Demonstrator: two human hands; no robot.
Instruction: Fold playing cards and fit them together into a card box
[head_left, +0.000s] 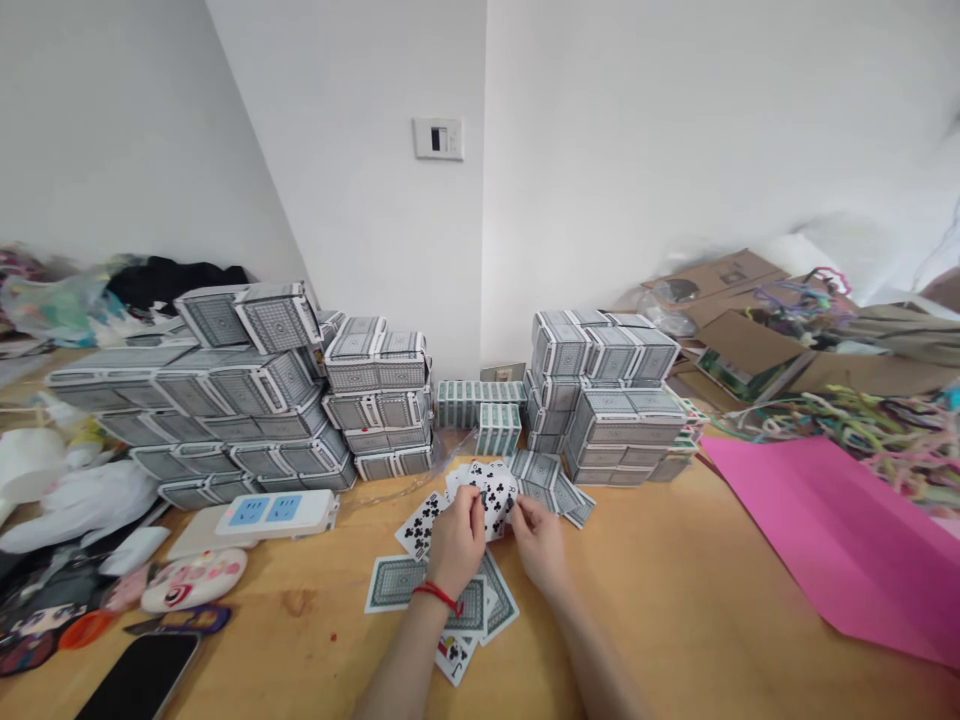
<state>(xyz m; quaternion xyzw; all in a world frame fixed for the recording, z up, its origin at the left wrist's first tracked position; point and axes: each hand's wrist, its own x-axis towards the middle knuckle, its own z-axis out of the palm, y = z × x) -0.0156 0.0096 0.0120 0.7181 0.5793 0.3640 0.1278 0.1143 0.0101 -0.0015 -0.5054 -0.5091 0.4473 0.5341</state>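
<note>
My left hand (456,540), with a red cord bracelet (439,597) at its wrist, is closed in a pinch, a small dark bit showing at the fingertips. My right hand (538,538) pinches in the same way, and another small dark spot shows at its fingertips. What they hold I cannot make out. Just behind the fingertips is a face-up clubs card (496,492). A ten of clubs (420,524) lies to the left. Face-down cards (396,583) and a jack (455,654) are spread beneath my left wrist. More face-down cards (536,470) fan out beyond my right hand.
Bundled card blocks stand in a left stack (247,390) and a right stack (626,425), with green-white card boxes (499,428) between. Left lie a power strip (281,512), a phone (142,678) and a cutter (180,620); right, pink paper (832,540) and cardboard boxes (757,350).
</note>
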